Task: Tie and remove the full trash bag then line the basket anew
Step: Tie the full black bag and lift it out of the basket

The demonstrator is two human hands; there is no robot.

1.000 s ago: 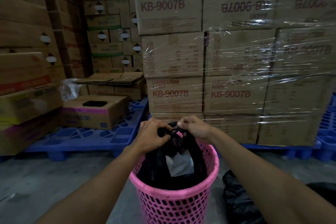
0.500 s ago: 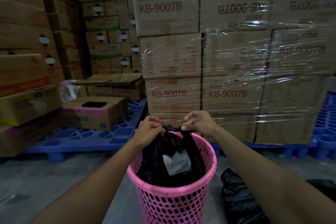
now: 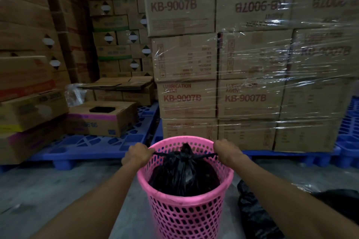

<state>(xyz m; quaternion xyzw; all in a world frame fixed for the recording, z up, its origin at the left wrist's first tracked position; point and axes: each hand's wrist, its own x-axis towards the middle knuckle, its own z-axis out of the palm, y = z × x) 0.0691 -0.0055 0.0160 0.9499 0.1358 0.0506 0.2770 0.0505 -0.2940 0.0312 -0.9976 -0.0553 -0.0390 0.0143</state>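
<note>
A pink perforated basket [image 3: 184, 217] stands on the concrete floor in front of me. Inside it sits a full black trash bag [image 3: 183, 175], its top gathered into a knot at the centre. My left hand [image 3: 138, 154] is shut on one twisted end of the bag at the basket's left rim. My right hand [image 3: 226, 149] is shut on the other end at the right rim. Both ends are stretched taut and level between my hands.
More black plastic [image 3: 254, 213] lies crumpled on the floor to the right of the basket. Shrink-wrapped cartons [image 3: 250, 75] on a blue pallet [image 3: 291, 158] rise just behind it. Loose cardboard boxes [image 3: 103, 119] sit on another blue pallet [image 3: 85, 145] at the left.
My hands have pulled apart sideways from the bag's centre to the basket's rims. The bag's open mouth has closed into a tight knot, hiding the white trash.
</note>
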